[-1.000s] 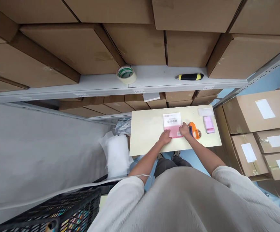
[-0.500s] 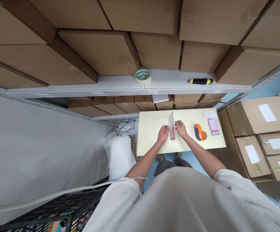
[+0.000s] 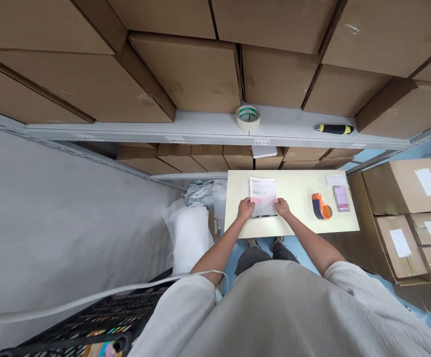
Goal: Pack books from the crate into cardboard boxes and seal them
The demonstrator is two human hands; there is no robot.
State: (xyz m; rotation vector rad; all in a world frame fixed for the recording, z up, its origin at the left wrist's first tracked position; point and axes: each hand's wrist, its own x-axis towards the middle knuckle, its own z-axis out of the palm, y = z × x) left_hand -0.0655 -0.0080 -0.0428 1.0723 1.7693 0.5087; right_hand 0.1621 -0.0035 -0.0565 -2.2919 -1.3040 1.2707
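A thin pale book (image 3: pixel 263 192) with pink and grey print faces up over the cream tabletop (image 3: pixel 297 220). My left hand (image 3: pixel 245 208) grips its left edge near the lower corner, fingers closed. On the opposite edge, my right hand (image 3: pixel 282 207) pinches the book in the same way. Whether the book rests flat on the table or is held slightly above it, I cannot tell. To the right of my right hand lies an orange and dark blue tape dispenser (image 3: pixel 321 206) with a roll of tape.
Beyond the dispenser are a blurred purple item (image 3: pixel 341 198) and a white slip (image 3: pixel 335 180). A tape roll (image 3: pixel 248 117) and a black-yellow handled tool (image 3: pixel 334 129) lie on the shelf. Cartons (image 3: pixel 401 248) stand right; a white wrapping roll (image 3: pixel 191 238) and a black crate (image 3: pixel 70 332) are left.
The book was upright and edge-on between my hands; now it is turned face up, with my hands at its two sides. The view has shifted slightly left.
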